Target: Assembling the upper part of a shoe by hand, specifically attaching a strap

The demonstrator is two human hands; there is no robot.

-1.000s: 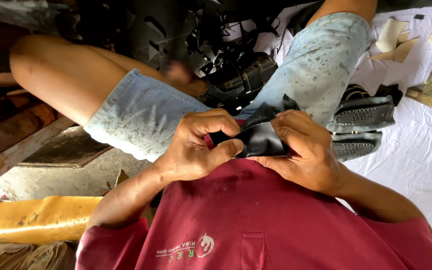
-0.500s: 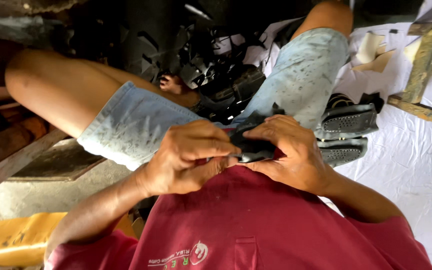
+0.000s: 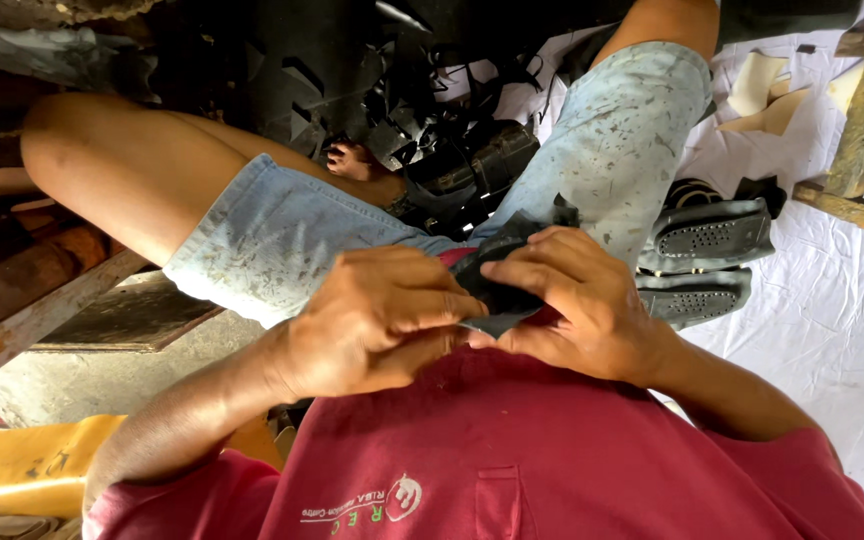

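Both hands' fingers (image 3: 542, 275) around black piece (image 3: 497, 295) (pinched)

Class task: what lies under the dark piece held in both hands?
Under the dark rubber piece show red shirt and denim shorts. The left hand and right hand cover its underside.

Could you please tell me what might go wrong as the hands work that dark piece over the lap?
Both hands, left and right, pinch one small dark piece with fingers crowded together, so a slip could drop it into the black scraps below, where it may be hard to find. The bare foot lies among those scraps and could get scratched.
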